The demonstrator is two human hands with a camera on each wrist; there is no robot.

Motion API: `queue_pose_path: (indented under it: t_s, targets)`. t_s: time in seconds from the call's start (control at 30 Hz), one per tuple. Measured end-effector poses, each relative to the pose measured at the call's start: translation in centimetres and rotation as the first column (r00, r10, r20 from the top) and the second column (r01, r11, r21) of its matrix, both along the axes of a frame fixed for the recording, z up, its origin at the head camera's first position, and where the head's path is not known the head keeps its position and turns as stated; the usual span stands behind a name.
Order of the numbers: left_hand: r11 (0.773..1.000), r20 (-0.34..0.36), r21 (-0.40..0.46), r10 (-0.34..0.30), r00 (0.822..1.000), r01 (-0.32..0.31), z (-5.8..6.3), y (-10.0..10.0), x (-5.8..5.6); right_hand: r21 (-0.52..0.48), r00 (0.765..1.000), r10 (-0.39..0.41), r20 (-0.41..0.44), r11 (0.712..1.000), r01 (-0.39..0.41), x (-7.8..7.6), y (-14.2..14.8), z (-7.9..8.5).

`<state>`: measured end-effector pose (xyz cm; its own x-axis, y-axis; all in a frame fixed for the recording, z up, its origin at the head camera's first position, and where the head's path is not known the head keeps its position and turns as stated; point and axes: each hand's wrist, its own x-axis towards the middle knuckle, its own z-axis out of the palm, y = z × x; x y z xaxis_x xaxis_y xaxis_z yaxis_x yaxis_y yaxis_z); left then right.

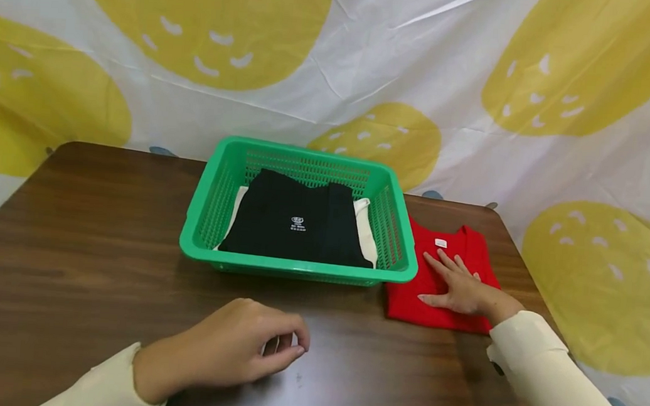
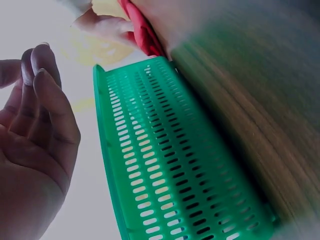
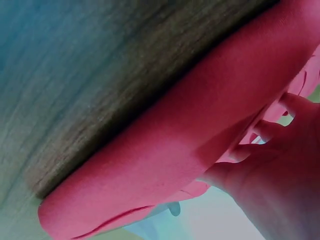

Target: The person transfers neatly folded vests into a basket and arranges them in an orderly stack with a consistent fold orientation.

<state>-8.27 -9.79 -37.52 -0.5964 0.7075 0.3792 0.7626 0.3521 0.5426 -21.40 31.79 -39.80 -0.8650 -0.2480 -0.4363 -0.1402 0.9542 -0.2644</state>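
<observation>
A folded red shirt [image 1: 432, 292] lies at the right of the table, against the basket's right side. My right hand [image 1: 457, 288] rests on top of it with fingers spread; in the right wrist view the fingertips [image 3: 240, 152] touch the shirt's upper layer [image 3: 165, 130]. In front of the green basket [image 1: 298, 266], my left hand [image 1: 241, 342] hangs over the table with loosely bent fingers and nothing in them. Inside the basket lies a folded black garment [image 1: 323, 222] with a small white print, above a cream cloth [image 1: 364, 231] showing at both sides.
The brown wooden table [image 1: 89, 262] extends left and in front of the basket. Behind it hangs a white curtain [image 1: 275, 111] with large yellow fruit shapes. The perforated basket wall [image 2: 165, 150] stands close beside the left hand.
</observation>
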Motion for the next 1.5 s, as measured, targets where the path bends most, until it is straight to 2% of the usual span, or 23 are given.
queue_pose_path:
  t_s: [0.2, 0.37, 0.53, 0.87, 1.07, 1.23, 1.5]
  targets:
    - [1.000, -0.069, 0.018, -0.017, 0.997, 0.019, 0.1, 0.1, 0.4, 0.022, 1.000, -0.021, 0.006, 1.000, 0.021, 0.6, -0.3, 0.1]
    - [0.999, -0.106, 0.033, -0.019, 0.994, 0.023, 0.1, 0.1, 0.6, 0.011, 1.000, -0.027, -0.007, 1.000, 0.027, 1.8, -0.5, -0.1]
    - [1.000, -0.139, 0.011, -0.021, 0.990, 0.023, 0.1, 0.3, 0.6, -0.001, 0.999, -0.044, -0.015, 0.999, 0.044, 3.3, -0.7, -0.1]
    - [1.000, -0.131, -0.019, -0.023, 0.991, 0.020, 0.1, 0.5, 0.6, -0.014, 0.999, -0.034, -0.019, 0.999, 0.034, 5.8, -1.0, -0.2]
    - [0.998, -0.107, -0.052, -0.031, 0.994, 0.026, -0.2, 0.6, 0.7, 0.005, 0.999, -0.014, -0.036, 1.000, 0.015, 7.9, -1.4, -0.1]
    - [0.997, -0.107, -0.076, -0.024, 0.994, 0.016, -0.2, 0.6, 0.7, 0.005, 0.998, 0.007, -0.068, 1.000, -0.007, 9.6, -1.8, -0.1]
    - [0.992, -0.053, -0.126, -0.029, 0.998, 0.022, 0.0, 0.7, 0.8, 0.019, 0.990, 0.019, -0.137, 1.000, -0.017, 12.2, -2.6, -0.3]
